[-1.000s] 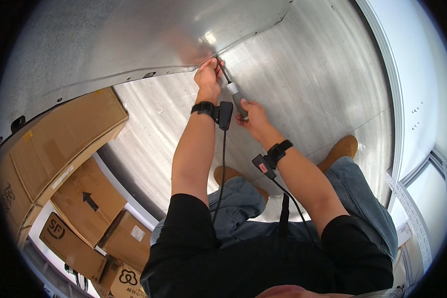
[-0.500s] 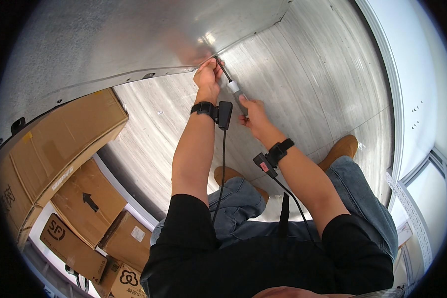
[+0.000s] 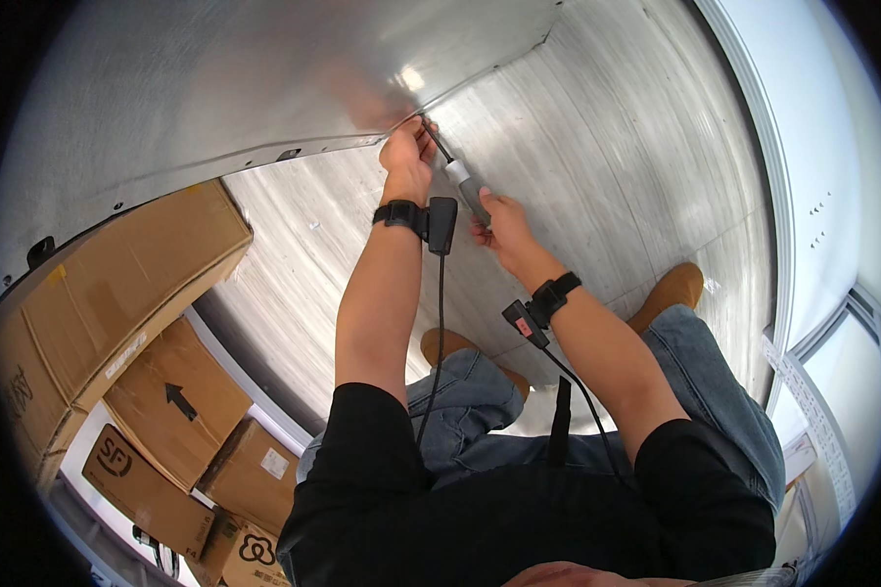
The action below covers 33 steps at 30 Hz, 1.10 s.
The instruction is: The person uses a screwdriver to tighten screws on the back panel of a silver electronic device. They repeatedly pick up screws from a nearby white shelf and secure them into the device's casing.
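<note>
A screwdriver (image 3: 468,186) with a grey handle, a pale collar and a dark shaft slants up and left toward the lower edge of a large grey metal panel (image 3: 264,78). My right hand (image 3: 504,227) is closed round its handle. My left hand (image 3: 408,147) is up against the panel's edge, fingers bent together beside the shaft's tip. What those fingers pinch, and what the tip meets, is hidden behind them. Both wrists wear black straps with small dark boxes and cables.
Cardboard boxes (image 3: 176,396) are stacked at the left, a long one (image 3: 147,284) lying along the panel. Grey wood-look floor (image 3: 607,176) spreads beneath my hands. A white wall-like surface (image 3: 827,147) curves along the right. My brown shoes (image 3: 675,293) stand on the floor.
The view has shifted very slightly. My hands and the screwdriver keep nearly the same place at the panel's edge, with the grip unchanged.
</note>
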{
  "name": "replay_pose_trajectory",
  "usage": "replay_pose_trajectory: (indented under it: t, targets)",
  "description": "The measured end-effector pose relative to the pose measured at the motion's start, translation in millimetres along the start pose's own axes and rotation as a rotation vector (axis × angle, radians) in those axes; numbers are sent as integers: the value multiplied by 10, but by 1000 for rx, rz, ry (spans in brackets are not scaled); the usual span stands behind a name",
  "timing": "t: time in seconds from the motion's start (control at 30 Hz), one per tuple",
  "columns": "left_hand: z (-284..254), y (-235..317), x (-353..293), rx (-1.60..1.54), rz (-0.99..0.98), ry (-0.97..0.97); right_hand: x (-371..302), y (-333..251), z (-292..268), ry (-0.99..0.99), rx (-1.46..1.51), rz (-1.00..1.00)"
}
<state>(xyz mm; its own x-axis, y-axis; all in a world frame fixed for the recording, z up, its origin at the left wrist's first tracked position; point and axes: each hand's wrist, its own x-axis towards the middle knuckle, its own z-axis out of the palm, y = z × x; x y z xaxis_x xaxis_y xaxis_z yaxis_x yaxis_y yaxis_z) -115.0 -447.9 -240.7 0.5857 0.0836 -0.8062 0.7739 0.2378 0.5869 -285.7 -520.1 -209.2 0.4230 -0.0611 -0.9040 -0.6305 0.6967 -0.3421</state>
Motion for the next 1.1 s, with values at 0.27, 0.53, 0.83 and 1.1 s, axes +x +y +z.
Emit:
replay_pose_trajectory:
  t: [0.27,0.53,0.83,1.1]
  targets:
    - [121,1,11,-167,-37,55,-135,22,18,3,-149,-119]
    - [35,-66,4,-40,8,64,-201,91,-147,2,-157,-108]
    - [227,-160,-276,-65,-22,33,-532,-582,-300,-58,-452,-161]
    - [1170,45,-1455,-30,-162,-641,-2345,-2301,-810,248,-941,-249]
